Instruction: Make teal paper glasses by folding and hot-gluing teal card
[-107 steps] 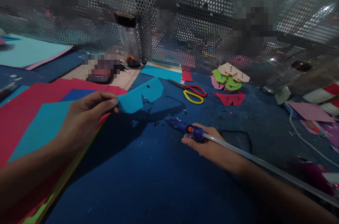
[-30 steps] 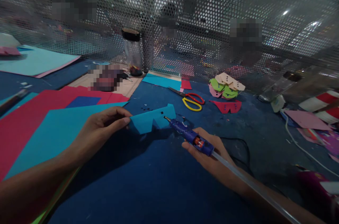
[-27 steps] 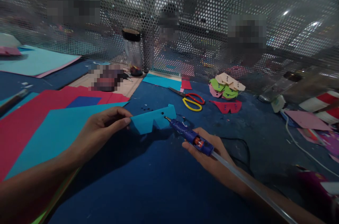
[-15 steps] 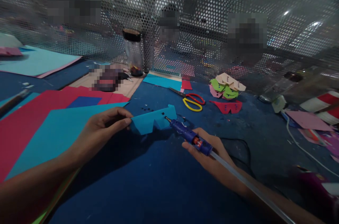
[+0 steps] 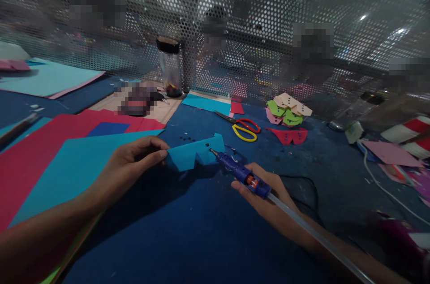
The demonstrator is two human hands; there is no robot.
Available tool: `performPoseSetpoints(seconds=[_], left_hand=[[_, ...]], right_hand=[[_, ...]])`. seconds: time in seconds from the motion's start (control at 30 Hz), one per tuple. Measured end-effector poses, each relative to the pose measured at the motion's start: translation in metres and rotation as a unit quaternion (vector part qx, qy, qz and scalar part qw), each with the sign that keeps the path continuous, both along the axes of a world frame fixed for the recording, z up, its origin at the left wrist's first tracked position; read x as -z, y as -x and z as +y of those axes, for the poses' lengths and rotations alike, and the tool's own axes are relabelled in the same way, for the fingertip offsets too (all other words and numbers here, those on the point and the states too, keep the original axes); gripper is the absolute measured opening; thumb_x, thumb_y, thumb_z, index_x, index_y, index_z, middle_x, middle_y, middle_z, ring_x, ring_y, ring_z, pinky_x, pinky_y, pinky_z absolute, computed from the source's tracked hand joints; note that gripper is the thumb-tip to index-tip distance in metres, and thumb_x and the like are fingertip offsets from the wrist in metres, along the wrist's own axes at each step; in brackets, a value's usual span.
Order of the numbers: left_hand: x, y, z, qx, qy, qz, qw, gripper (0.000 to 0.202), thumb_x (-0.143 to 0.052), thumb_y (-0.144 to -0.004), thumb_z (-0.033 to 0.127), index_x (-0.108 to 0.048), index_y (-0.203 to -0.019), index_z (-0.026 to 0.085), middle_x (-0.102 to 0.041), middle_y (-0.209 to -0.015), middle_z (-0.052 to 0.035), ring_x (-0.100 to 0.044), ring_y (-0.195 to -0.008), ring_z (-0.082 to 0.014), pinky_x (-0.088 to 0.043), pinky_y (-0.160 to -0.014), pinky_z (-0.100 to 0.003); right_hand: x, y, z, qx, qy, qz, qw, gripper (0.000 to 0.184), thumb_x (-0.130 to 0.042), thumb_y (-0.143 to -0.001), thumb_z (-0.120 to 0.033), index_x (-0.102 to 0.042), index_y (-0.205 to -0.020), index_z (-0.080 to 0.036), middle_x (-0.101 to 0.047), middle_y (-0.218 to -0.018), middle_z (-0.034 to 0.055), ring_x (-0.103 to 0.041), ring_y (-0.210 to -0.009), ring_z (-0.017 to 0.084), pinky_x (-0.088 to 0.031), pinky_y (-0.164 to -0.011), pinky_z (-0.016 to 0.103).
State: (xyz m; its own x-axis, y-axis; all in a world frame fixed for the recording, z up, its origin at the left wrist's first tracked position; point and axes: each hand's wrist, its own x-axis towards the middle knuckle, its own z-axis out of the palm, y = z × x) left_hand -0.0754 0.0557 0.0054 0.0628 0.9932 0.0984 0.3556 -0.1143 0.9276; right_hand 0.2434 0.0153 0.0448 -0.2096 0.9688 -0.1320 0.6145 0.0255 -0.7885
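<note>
Between thumb and fingers, my left hand (image 5: 143, 156) pinches the left end of a blue paper cutout (image 5: 183, 156) with a notch in its lower edge. A small dark piece shows on the cutout's right half. My right hand (image 5: 265, 190) is closed around a purple hot glue gun (image 5: 237, 168), with a long clear glue stick (image 5: 312, 230) running out of its back. The gun's nozzle tip is at the cutout's right part, by a dark spot; whether it touches I cannot tell. Small black bits (image 5: 186, 137) lie on the table behind the cutout.
Scissors (image 5: 245, 129) with red and yellow handles lie behind the glue gun. Beyond them are a red cutout (image 5: 288, 136) and a pile of dotted cutouts (image 5: 289, 107). Coloured sheets (image 5: 77, 154) spread at left. A jar (image 5: 171, 69) stands before a perforated metal screen (image 5: 242, 28).
Almost nothing differs. Both hands, the cutout and the glue gun keep nearly the same places; the view has shifted very slightly.
</note>
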Motion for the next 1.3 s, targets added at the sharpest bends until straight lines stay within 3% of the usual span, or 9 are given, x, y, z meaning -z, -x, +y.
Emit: performPoseSetpoints(seconds=[0.8, 1.3], left_hand=[[0.004, 0.002, 0.002, -0.003, -0.008, -0.001, 1.000, 0.021, -0.070, -0.089, 0.048, -0.071, -0.092, 0.027, -0.069, -0.083, 0.0003, -0.063, -0.083, -0.0199, -0.047, -0.073, -0.028], [0.004, 0.003, 0.001, 0.007, -0.006, -0.015, 1.000, 0.021, -0.070, -0.092, 0.045, -0.069, -0.094, 0.024, -0.067, -0.085, -0.0002, -0.061, -0.083, -0.0187, -0.046, -0.076, -0.030]], right_hand=[[0.002, -0.002, -0.001, 0.006, 0.027, -0.002, 1.000, 0.027, -0.061, -0.089, -0.048, -0.053, -0.085, -0.023, -0.047, -0.068, -0.0034, -0.041, -0.059, 0.012, -0.034, -0.054, 0.025], [0.010, -0.006, 0.001, 0.001, -0.001, -0.019, 1.000, 0.031, -0.061, -0.091, -0.048, -0.050, -0.079, -0.022, -0.047, -0.065, -0.0048, -0.041, -0.057, 0.011, -0.033, -0.050, 0.022]])
